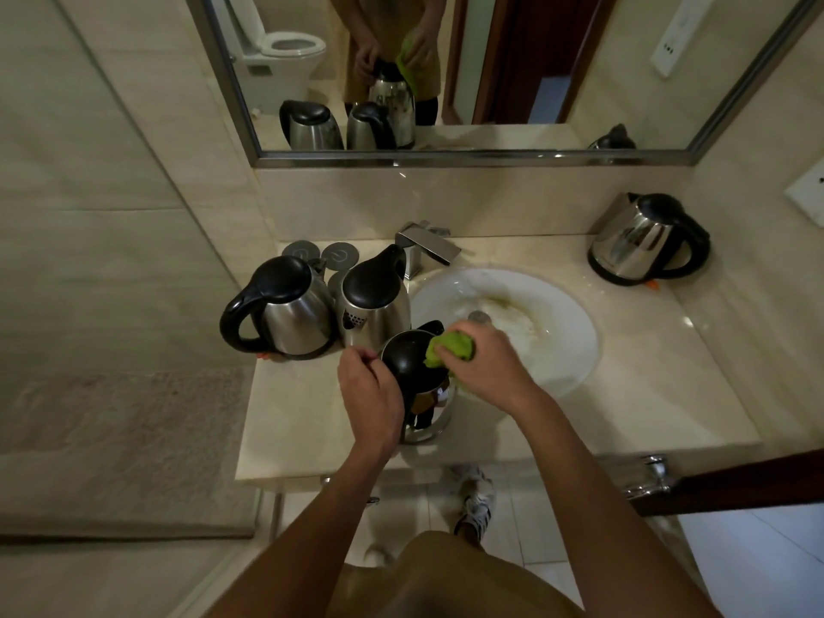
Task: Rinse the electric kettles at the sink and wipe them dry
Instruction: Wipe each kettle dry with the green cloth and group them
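Your left hand (372, 394) grips the handle side of a stainless-steel electric kettle (423, 390) with a black lid, standing on the beige counter (294, 417) at the front edge of the white sink (557, 332). Your right hand (486, 359) clutches a bunched green cloth (450, 347) pressed onto that lid. The steel body is shiny and mirrors its surroundings. A label on its side is too small to read.
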Available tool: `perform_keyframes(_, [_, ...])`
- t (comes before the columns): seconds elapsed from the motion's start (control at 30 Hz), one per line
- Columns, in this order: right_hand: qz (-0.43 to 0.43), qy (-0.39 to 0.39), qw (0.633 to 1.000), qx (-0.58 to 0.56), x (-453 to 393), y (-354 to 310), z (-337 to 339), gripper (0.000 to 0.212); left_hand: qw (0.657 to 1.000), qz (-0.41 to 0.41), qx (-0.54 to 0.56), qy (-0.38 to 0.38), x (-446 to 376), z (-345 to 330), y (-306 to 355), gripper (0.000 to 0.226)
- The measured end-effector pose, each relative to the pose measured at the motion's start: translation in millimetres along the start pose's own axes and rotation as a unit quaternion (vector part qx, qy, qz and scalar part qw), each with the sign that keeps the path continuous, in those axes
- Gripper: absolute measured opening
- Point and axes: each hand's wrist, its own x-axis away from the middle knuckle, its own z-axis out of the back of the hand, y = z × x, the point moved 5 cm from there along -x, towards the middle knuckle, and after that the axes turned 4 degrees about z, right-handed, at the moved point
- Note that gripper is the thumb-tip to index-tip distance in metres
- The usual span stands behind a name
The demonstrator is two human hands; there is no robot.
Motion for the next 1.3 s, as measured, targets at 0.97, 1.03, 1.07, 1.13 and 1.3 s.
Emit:
perform_keyframes(0.97, [-0.110, 0.097, 0.981, -0.131, 7, 54, -20, 0.009, 1.000, -0.014, -0.023, 0.002, 2, -1, 3, 0.009])
perform_keyframes(1.03, [-0.193, 0.143, 0.951, -0.193, 20, 73, -39, 0.006, 1.000, -0.011, -0.028, -0.001, 0, -2, 3, 0.009])
perform_keyframes(1.07, [-0.233, 0.154, 0.936, -0.214, 26, 82, -49, 0.005, 1.000, -0.009, -0.030, -0.003, 0, -2, 4, 0.008])
perform_keyframes(1.13, [-0.307, 0.157, 0.899, -0.270, 39, 95, -69, 0.014, 0.999, -0.010, -0.034, -0.006, 0, -3, 4, 0.007])
perform_keyframes(1.3, [-0.352, 0.188, 0.844, -0.359, 63, 92, -92, 0.027, 0.999, -0.012, -0.045, -0.008, 0, -2, 3, 0.005])
